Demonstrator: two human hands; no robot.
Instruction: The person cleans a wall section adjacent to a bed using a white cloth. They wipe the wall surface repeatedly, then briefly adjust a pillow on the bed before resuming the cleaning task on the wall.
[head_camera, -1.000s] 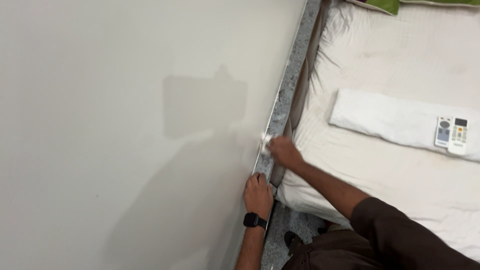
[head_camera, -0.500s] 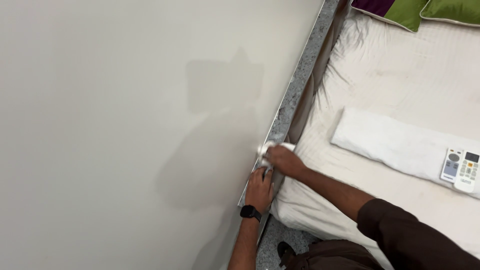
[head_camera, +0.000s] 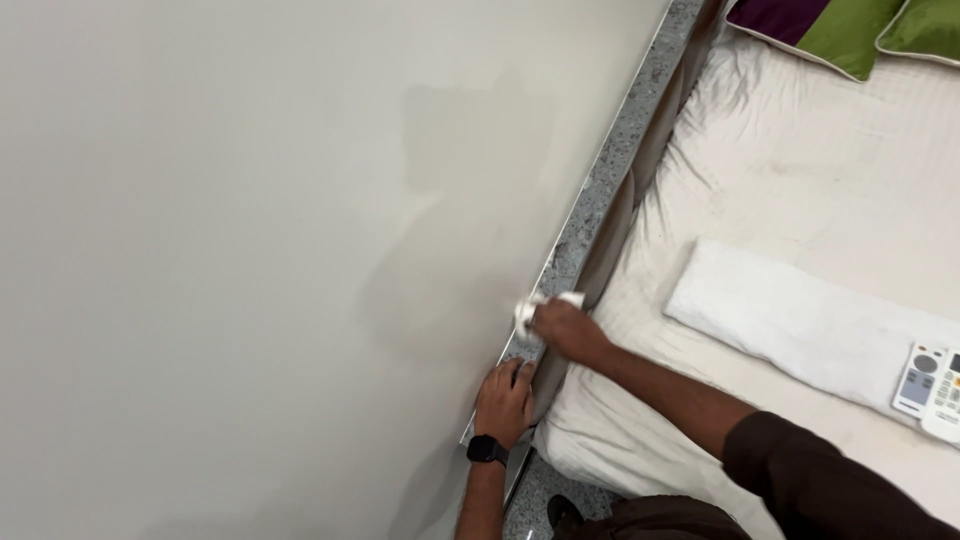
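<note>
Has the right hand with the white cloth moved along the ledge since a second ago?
Cannot tell. The right hand presses the white cloth on the grey ledge just ahead of the left hand, as before; the camera itself shifted.

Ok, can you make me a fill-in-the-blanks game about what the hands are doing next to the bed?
1. The right hand is closed on a small ____ cloth.
2. The left hand has a black ____ on its wrist.
3. The two remote controls lie on the ____.
4. The cushions at the top are purple and ____.

Missing words: white; watch; bed; green
</note>
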